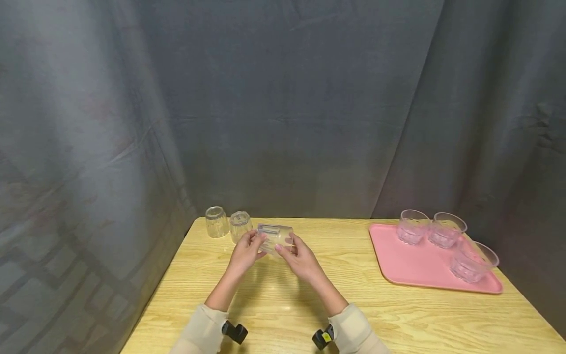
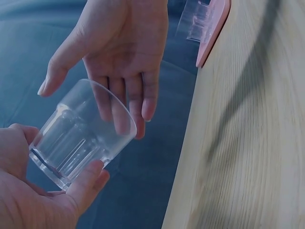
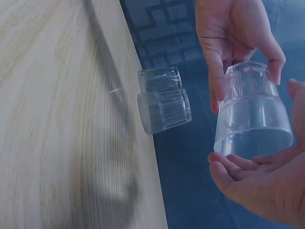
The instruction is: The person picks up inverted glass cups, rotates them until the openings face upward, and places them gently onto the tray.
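A clear glass point(image 1: 275, 237) lies tilted sideways in the air between both hands over the table. My left hand point(image 1: 245, 253) grips it around the base end; in the left wrist view the thumb and fingers of this hand point(image 2: 43, 191) hold the glass point(image 2: 78, 138) by its lower part. At the rim end is my right hand point(image 1: 302, 260). Seen from the left wrist, the right hand point(image 2: 124, 52) has straight fingers beside the rim and its thumb apart. In the right wrist view the right fingertips point(image 3: 228, 164) are at the rim of the glass point(image 3: 252, 109).
Two upside-down glasses point(image 1: 217, 223) point(image 1: 240, 226) stand at the table's back left corner, left of the hands. A pink tray point(image 1: 411, 268) at the right bears three clear bowls point(image 1: 412, 228) point(image 1: 445, 231) point(image 1: 472, 263). Grey curtains point(image 1: 283, 108) hang behind the table.
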`<state>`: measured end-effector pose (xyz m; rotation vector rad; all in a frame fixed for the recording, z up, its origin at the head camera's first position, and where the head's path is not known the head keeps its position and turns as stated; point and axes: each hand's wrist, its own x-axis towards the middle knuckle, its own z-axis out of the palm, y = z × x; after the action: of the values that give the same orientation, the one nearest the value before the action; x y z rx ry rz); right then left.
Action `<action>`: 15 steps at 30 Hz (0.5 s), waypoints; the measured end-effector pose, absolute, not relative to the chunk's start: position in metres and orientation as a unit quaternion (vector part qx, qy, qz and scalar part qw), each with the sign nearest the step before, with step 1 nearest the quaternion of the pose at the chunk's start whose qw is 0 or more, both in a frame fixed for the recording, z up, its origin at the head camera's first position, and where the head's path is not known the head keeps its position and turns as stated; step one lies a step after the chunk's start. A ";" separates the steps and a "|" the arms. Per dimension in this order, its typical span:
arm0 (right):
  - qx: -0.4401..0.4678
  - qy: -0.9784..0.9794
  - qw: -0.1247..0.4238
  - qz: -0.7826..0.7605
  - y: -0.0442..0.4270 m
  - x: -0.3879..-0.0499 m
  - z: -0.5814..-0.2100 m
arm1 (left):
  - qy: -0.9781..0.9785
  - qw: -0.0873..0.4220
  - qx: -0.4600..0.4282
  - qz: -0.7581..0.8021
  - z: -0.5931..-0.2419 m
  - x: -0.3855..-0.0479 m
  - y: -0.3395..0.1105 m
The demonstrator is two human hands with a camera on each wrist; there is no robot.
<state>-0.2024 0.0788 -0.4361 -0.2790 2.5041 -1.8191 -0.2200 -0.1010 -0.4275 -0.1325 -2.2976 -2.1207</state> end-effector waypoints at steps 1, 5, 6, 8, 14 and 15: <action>-0.090 0.807 0.016 -0.584 0.079 -0.203 -0.436 | -0.734 0.007 -0.042 -0.678 -0.428 -0.220 -0.100; -0.088 0.809 0.013 -0.581 0.081 -0.205 -0.437 | -0.731 0.008 -0.036 -0.681 -0.429 -0.220 -0.097; -0.087 0.809 0.012 -0.581 0.081 -0.205 -0.438 | -0.730 0.008 -0.036 -0.682 -0.429 -0.220 -0.097; -0.083 0.810 0.011 -0.580 0.082 -0.206 -0.438 | -0.727 0.005 -0.034 -0.686 -0.429 -0.221 -0.095; -0.076 0.813 0.007 -0.577 0.085 -0.206 -0.439 | -0.717 -0.001 -0.042 -0.696 -0.429 -0.219 -0.091; -0.074 0.814 0.008 -0.576 0.086 -0.206 -0.439 | -0.714 -0.002 -0.044 -0.698 -0.429 -0.219 -0.090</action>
<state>-0.2065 0.0857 -0.4390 -0.2316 2.5444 -1.8011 -0.2192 -0.0905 -0.4291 -0.1398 -2.2471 -2.1972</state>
